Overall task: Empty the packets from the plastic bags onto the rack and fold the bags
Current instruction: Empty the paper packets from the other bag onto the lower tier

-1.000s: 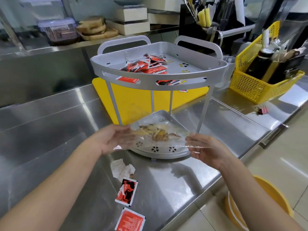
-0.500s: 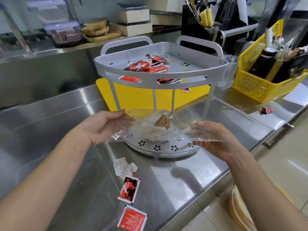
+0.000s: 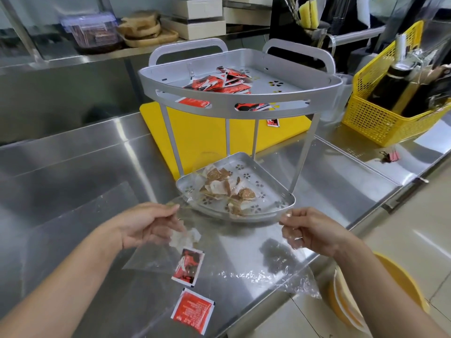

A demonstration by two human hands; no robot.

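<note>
A grey two-tier corner rack (image 3: 244,103) stands on the steel counter. Its top tier holds several red packets (image 3: 219,84). On the lower tier (image 3: 280,198) lies a pile of brown and white packets (image 3: 224,186). I hold a clear plastic bag (image 3: 244,259) stretched flat over the counter just in front of the rack; it looks empty. My left hand (image 3: 146,225) pinches its left top corner and my right hand (image 3: 314,230) pinches its right top corner. Under the bag lie a red packet (image 3: 188,267) and a white crumpled packet (image 3: 185,237).
Another red packet (image 3: 192,311) lies near the counter's front edge. A yellow cutting board (image 3: 195,135) is behind the rack. At the right stand a yellow basket (image 3: 380,118) with bottles and a pink binder clip (image 3: 390,156). A yellow bucket (image 3: 366,301) sits on the floor.
The brown and white packets dropped out of the bag onto the rack's lower tier. My hands pulled the bag back toward me and lowered it, stretched flat over the counter.
</note>
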